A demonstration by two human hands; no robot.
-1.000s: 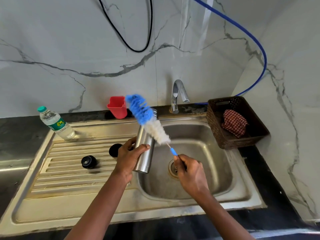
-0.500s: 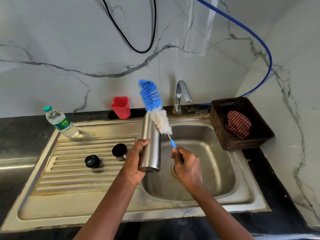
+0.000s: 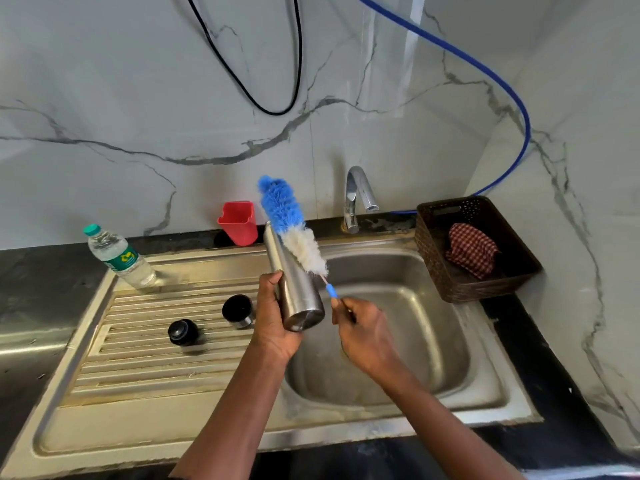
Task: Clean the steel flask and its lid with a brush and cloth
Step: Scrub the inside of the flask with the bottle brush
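STEP outer scrub | LEFT left hand [image 3: 273, 323] wraps tilted cylindrical steel flask [image 3: 294, 282] near its base, above 9 o'clock rim of steel sink basin [image 3: 415, 323] | RIGHT right hand [image 3: 363, 330] pinches handle of fluffy blue-and-white bottle brush [image 3: 294, 230], bristles along flask's 1 o'clock side | ADVICE probably steady flask, stroke full length, rotating

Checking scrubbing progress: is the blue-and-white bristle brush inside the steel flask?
No, the blue-and-white bristle brush lies wholly visible alongside the steel flask.
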